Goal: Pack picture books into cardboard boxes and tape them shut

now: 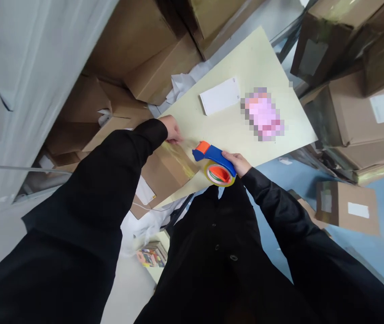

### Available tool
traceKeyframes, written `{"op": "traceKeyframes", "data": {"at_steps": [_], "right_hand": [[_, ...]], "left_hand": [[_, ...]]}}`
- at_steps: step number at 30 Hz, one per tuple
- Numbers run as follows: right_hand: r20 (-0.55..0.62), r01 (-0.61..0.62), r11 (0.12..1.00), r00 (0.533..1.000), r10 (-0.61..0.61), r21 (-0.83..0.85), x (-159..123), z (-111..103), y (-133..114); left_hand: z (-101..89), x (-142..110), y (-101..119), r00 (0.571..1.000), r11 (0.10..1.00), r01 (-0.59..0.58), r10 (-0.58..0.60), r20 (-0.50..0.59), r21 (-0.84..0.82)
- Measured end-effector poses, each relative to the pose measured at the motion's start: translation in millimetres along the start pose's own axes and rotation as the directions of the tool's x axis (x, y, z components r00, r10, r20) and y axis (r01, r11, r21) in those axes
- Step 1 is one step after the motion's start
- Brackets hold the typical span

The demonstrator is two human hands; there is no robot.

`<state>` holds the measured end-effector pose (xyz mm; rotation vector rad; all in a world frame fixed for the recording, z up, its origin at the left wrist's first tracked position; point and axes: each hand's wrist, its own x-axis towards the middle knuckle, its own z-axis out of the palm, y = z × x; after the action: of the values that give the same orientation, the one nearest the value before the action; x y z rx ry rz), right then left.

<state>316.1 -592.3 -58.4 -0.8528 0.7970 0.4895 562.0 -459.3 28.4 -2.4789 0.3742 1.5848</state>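
My right hand (pixel 237 163) grips a blue and orange tape dispenser (pixel 217 155) with a roll of yellowish clear tape on it. The dispenser is held above the table's near edge, its orange-and-blue head pointing left. A cardboard box (pixel 156 173) lies at the left end of the table, with a strip of shiny tape (pixel 180 159) along its top and a white label (pixel 145 191). At the box's far edge is my left hand (pixel 172 129), its fingers curled and pressed together. Whatever they may pinch is too small to make out.
On the pale table (pixel 262 58) lie a white stack of slips (pixel 220 96) and a blurred-out pink item (pixel 264 114). Cardboard boxes (pixel 134 40) crowd behind and left. More boxes (pixel 363 112) are piled to the right, and one box (pixel 347 207) rests on the blue floor.
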Motion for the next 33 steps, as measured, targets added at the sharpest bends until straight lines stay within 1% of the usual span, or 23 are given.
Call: {"op": "traceKeyframes", "data": {"at_steps": [1,3,5,7,10,11,13,15,17,19,21,23,25,26,27,28,29,30,31,32,33], "right_hand": [[-0.004,-0.057,0.998,0.998,0.057,0.017,-1,-6,8],[0.005,-0.14,0.988,0.99,0.14,0.07,-4,-15,26],[0.05,-0.181,0.974,0.983,0.176,0.138,-4,-16,41],[0.081,-0.188,0.965,0.981,0.176,0.184,-3,-11,53],[0.097,-0.197,0.966,0.978,0.183,0.167,0,0,65],[0.101,-0.202,0.967,0.977,0.188,0.155,0,3,68],[0.106,-0.208,0.967,0.975,0.194,0.147,-1,8,73],[0.096,-0.214,0.965,0.975,0.2,0.155,-4,12,76],[0.081,-0.222,0.963,0.974,0.212,0.155,-6,18,77],[0.062,-0.228,0.962,0.973,0.222,0.147,-8,24,79],[0.042,-0.232,0.963,0.973,0.228,0.139,-8,29,82],[0.032,-0.234,0.963,0.972,0.231,0.138,-8,33,86],[0.04,-0.231,0.961,0.973,0.228,0.15,-8,33,89],[0.048,-0.227,0.96,0.974,0.222,0.162,-8,33,90],[0.058,-0.224,0.958,0.974,0.217,0.177,-9,32,90],[0.074,-0.22,0.955,0.975,0.209,0.201,-10,30,90],[0.099,-0.218,0.948,0.975,0.2,0.231,-11,28,90],[0.13,-0.221,0.939,0.973,0.192,0.264,-13,27,90],[0.167,-0.229,0.927,0.968,0.186,0.296,-14,25,89],[0.206,-0.241,0.915,0.962,0.181,0.325,-16,25,90],[0.238,-0.255,0.904,0.955,0.179,0.344,-17,26,91]], "left_hand": [[-0.9,4,-4,1.0,0.995,0.013,-0.011,-0.025,0.1],[-2.4,13,-12,0.997,0.957,0.026,-0.006,-0.071,0.288],[-2.6,22,-19,0.996,0.904,0.025,0.015,-0.089,0.427],[-0.7,30,-25,0.993,0.86,0.017,0.045,-0.109,0.509],[5.9,35,-28,0.984,0.83,-0.009,0.105,-0.141,0.558],[9.2,34,-27,0.984,0.819,-0.002,0.106,-0.146,0.574],[17.2,27,-24,0.982,0.776,0.019,0.105,-0.159,0.631],[26.7,17,-20,0.982,0.715,0.021,0.117,-0.149,0.699],[36.0,7,-17,0.979,0.675,-0.024,0.166,-0.12,0.737],[42.8,0,-17,0.972,0.657,-0.08,0.217,-0.086,0.75],[45.2,-4,-19,0.96,0.624,-0.111,0.269,-0.079,0.773],[43.0,-8,-23,0.941,0.601,-0.104,0.317,-0.117,0.793],[38.3,-14,-29,0.917,0.612,-0.108,0.366,-0.16,0.783],[36.1,-17,-33,0.911,0.623,-0.144,0.387,-0.143,0.769],[34.7,-21,-38,0.909,0.628,-0.21,0.408,-0.087,0.749],[34.3,-26,-44,0.902,0.625,-0.297,0.431,-0.001,0.722],[35.2,-30,-50,0.885,0.614,-0.39,0.455,0.095,0.686],[37.2,-34,-57,0.859,0.598,-0.472,0.478,0.184,0.648],[39.9,-37,-64,0.832,0.583,-0.531,0.497,0.247,0.615],[43.1,-40,-71,0.813,0.574,-0.565,0.511,0.28,0.593],[46.1,-42,-77,0.806,0.577,-0.575,0.518,0.285,0.58]]}}
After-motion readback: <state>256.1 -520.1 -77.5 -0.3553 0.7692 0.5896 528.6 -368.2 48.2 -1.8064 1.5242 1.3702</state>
